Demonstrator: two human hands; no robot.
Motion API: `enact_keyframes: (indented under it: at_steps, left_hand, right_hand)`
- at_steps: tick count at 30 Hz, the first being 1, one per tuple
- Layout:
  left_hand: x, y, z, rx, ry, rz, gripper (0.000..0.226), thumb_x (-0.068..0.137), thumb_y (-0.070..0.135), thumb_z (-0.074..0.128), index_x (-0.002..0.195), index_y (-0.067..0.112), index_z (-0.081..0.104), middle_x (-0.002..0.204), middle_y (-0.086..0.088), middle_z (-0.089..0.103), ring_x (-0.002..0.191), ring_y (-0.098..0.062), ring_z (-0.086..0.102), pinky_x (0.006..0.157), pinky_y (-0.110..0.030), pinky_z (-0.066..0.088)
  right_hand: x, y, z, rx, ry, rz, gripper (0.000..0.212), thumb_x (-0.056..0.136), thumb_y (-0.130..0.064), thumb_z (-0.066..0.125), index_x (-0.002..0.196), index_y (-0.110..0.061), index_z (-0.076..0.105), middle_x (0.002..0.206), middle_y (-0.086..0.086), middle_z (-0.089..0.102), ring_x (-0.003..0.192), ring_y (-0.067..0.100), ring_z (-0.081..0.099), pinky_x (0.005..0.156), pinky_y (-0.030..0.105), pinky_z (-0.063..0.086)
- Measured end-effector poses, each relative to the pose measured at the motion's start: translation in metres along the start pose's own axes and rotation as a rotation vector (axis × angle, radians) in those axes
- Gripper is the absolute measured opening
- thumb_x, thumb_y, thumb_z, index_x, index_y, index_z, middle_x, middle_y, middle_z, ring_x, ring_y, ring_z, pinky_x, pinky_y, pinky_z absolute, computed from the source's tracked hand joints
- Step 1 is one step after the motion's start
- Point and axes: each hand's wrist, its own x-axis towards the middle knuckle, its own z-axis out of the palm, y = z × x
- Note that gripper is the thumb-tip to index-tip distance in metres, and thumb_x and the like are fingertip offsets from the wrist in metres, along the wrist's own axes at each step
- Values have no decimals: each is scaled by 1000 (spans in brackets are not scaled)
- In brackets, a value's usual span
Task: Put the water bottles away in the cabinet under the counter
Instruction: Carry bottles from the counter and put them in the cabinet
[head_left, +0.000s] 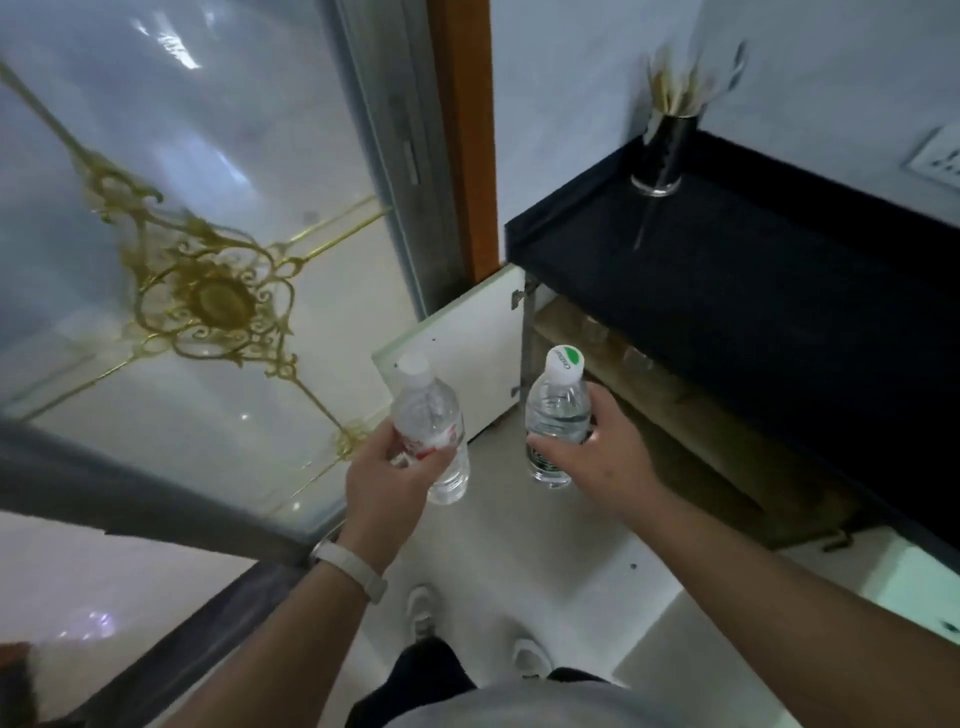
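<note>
From the head camera, the left hand (387, 467) is wrapped around the middle of a clear bottle with a red label (431, 431), and the right hand (597, 457) is closed round a second bottle with a green-marked cap (558, 415); both bottles are carried in the air, roughly upright, just in front of the open cabinet (675, 415) under the black worktop (753, 270); the white cabinet door (467, 353) stands swung out to the left, close behind the left bottle. The main risk is probably knocking a bottle against that door or the worktop's front edge while reaching in, since both hands are full and neither can steady anything; glasses seem to stand on the inner shelf (623, 358), though they are blurred, so a bottle pushed in carelessly could topple them; a loose grip low on the label might also let a bottle slip to the floor (545, 545).
</note>
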Motion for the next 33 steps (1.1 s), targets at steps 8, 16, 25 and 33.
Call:
enact_keyframes:
  at_steps: [8, 16, 25, 33]
  left_hand:
    - [91, 4, 37, 81, -321, 51, 35, 77, 13, 85, 104, 32, 73, 93, 17, 76, 89, 3, 69, 72, -10, 49]
    - [185, 8, 46, 178, -587, 149, 39, 77, 27, 85, 111, 26, 67, 102, 12, 72, 95, -4, 67, 86, -25, 53]
    - [220, 10, 80, 205, -783, 190, 39, 77, 25, 85, 112, 30, 67, 99, 18, 72, 88, 6, 66, 79, -20, 50]
    - [209, 0, 120, 275, -862, 172, 48, 75, 29, 86, 119, 29, 66, 104, 17, 72, 94, 4, 65, 79, -19, 47]
  right_hand:
    - [31, 9, -4, -54, 276, 231, 62, 67, -37, 83, 118, -35, 49, 99, -17, 63, 91, 5, 62, 86, 34, 53]
    - [58, -17, 28, -27, 511, 400, 62, 66, -36, 85, 116, -32, 47, 99, -16, 62, 88, 4, 60, 81, 29, 50]
    - [49, -26, 39, 54, 692, 478, 57, 73, -35, 83, 114, -41, 43, 96, -19, 61, 86, 0, 60, 63, 15, 43]
    - [53, 16, 26, 138, 748, 535, 68, 75, -36, 82, 131, -33, 44, 98, -23, 58, 86, -3, 57, 61, 13, 41]
